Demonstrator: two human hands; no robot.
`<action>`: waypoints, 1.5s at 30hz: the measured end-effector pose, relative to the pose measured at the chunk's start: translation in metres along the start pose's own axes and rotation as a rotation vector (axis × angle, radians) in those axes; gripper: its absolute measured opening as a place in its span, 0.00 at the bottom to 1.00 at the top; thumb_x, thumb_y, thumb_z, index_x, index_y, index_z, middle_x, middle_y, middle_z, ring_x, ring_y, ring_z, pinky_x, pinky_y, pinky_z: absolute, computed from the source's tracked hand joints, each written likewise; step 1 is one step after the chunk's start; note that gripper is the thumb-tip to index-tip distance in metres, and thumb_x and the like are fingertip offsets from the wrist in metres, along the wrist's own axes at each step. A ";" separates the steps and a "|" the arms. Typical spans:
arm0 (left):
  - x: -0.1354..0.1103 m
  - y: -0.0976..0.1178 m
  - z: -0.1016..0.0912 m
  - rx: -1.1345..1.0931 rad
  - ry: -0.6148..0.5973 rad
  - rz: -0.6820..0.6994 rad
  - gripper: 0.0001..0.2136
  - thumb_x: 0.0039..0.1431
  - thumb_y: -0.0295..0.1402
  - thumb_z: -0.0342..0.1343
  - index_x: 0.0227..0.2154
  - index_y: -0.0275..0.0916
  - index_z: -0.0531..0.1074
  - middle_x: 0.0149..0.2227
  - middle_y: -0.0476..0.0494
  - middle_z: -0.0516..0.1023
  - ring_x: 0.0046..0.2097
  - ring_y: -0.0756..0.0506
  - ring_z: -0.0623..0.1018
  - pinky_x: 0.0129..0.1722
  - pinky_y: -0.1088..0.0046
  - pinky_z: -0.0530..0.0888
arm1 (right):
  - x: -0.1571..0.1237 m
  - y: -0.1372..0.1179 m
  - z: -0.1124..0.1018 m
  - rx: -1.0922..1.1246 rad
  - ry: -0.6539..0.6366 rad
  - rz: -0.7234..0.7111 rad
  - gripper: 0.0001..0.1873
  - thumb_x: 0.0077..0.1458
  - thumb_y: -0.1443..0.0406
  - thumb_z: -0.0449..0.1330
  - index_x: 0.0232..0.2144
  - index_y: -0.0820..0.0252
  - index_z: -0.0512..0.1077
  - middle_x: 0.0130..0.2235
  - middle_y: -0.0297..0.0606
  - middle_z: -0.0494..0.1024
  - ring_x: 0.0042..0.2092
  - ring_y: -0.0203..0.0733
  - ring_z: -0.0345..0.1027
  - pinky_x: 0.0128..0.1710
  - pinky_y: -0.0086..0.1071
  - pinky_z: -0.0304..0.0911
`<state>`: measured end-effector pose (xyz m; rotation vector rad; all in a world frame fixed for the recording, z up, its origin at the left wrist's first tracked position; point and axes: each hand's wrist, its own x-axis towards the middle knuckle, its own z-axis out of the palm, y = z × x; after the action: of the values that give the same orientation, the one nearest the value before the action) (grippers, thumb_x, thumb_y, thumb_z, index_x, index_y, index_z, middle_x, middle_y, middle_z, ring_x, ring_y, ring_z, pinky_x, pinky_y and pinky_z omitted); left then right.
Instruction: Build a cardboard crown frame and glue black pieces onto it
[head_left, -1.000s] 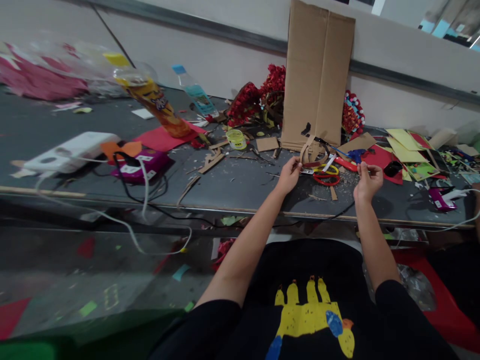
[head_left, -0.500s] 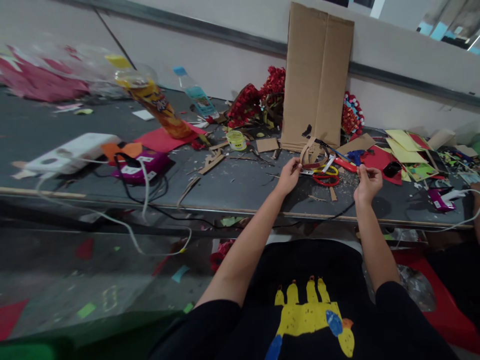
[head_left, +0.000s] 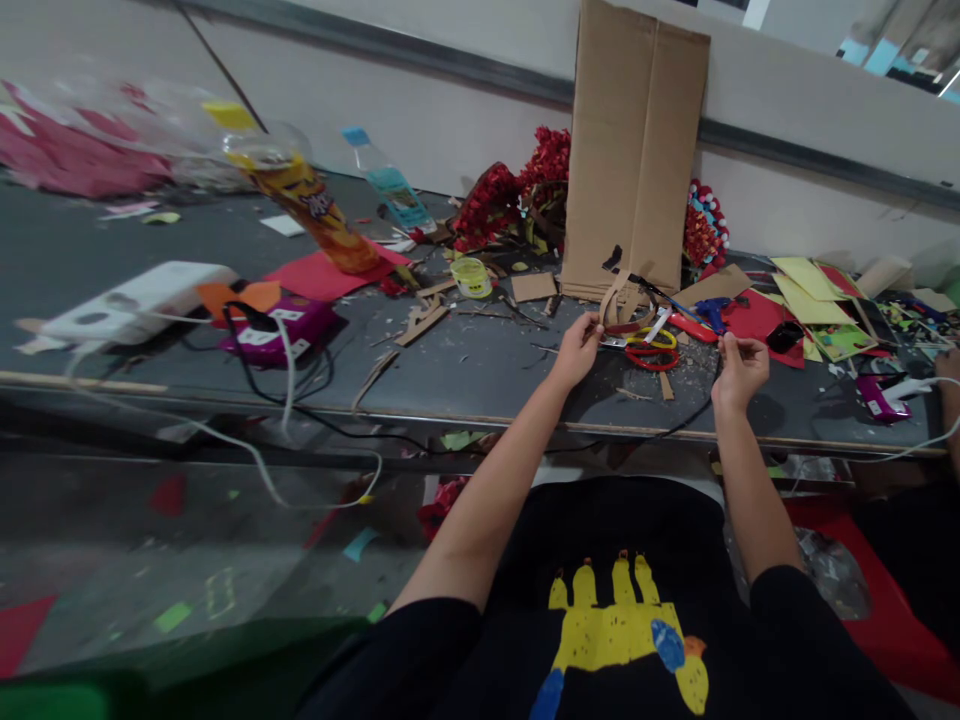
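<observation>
Near the front of the grey table, my left hand (head_left: 579, 350) is closed in a pinch on a curled brown cardboard strip (head_left: 611, 305). My right hand (head_left: 741, 370) is held over the table to the right, thumb and fingertips pressed together; what they hold, if anything, is too small to make out. Between the hands lie scissors with red and yellow handles (head_left: 651, 352) and a red-handled tool (head_left: 691, 328). A blue object, perhaps a glue gun (head_left: 712, 314), rests just beyond my right fingertips.
A tall cardboard sheet (head_left: 637, 150) leans on the wall. Leftward stand a small yellow tub (head_left: 471, 278), a blue-capped bottle (head_left: 390, 185), a yellow-capped bottle (head_left: 319, 210) and a white power strip (head_left: 142, 305). Yellow papers (head_left: 814, 290) lie right. Another person's hand (head_left: 949, 385) shows at the right edge.
My right hand has shifted very slightly to the right, still pinched. The left hand keeps its hold on the cardboard strip. The view has tilted a little.
</observation>
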<state>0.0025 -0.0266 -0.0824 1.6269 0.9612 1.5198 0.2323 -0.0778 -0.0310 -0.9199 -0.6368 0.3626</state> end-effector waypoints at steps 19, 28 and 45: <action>0.000 0.001 0.000 -0.002 0.000 0.007 0.04 0.58 0.33 0.49 0.30 0.39 0.64 0.25 0.51 0.65 0.27 0.51 0.67 0.31 0.75 0.65 | -0.008 -0.019 0.004 -0.032 -0.087 -0.188 0.20 0.38 0.56 0.69 0.26 0.58 0.63 0.27 0.28 0.73 0.31 0.32 0.72 0.38 0.32 0.71; 0.001 0.003 0.001 -0.019 -0.003 -0.014 0.06 0.58 0.35 0.51 0.30 0.39 0.65 0.24 0.51 0.65 0.28 0.50 0.67 0.32 0.73 0.66 | -0.010 -0.018 0.006 -0.086 -0.099 -0.177 0.21 0.37 0.54 0.69 0.27 0.57 0.63 0.29 0.29 0.73 0.33 0.33 0.72 0.42 0.35 0.71; 0.001 0.000 0.000 -0.003 0.007 -0.006 0.07 0.59 0.36 0.50 0.30 0.39 0.65 0.24 0.51 0.65 0.26 0.51 0.67 0.28 0.75 0.65 | -0.009 -0.015 0.002 -0.167 -0.115 -0.185 0.18 0.40 0.55 0.68 0.25 0.59 0.64 0.28 0.30 0.74 0.33 0.34 0.72 0.42 0.35 0.69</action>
<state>0.0027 -0.0258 -0.0818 1.6164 0.9654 1.5230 0.2239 -0.0901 -0.0206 -0.9945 -0.8617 0.1994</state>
